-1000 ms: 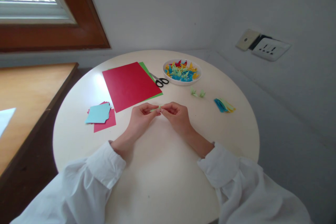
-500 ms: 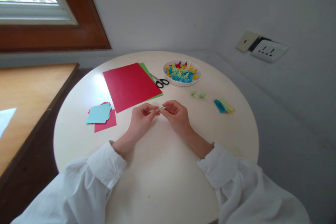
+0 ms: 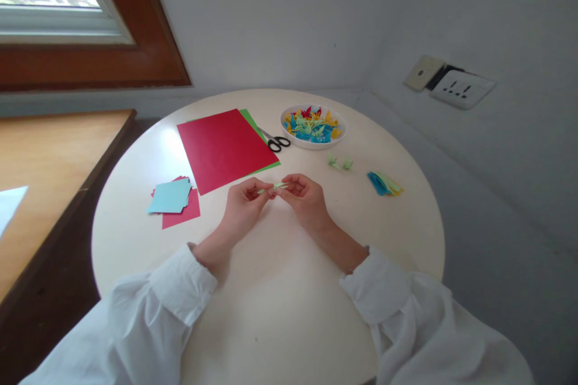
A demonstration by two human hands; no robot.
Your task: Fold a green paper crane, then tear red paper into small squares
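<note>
Between my two hands is a small folded piece of light green paper (image 3: 278, 185), mostly covered by the fingers. My left hand (image 3: 246, 201) pinches its left part between thumb and index finger. My right hand (image 3: 304, 198) pinches it from the right, and the fingertips of both hands nearly meet. Two small light green paper cranes (image 3: 340, 162) stand on the table beyond my right hand. A white oval dish (image 3: 315, 144) farther back holds many folded paper cranes in blue, yellow, green and red.
On the round white table (image 3: 275, 307) lie a large red sheet (image 3: 226, 150) over a green one, black-handled scissors (image 3: 279, 144), a stack of small light blue squares (image 3: 169, 195) over red ones, and a bundle of folded blue, green and yellow strips (image 3: 383, 183). A wall stands behind.
My hands stay in nearly the same place, with small finger movements. More of the light green paper shows between the fingertips now.
</note>
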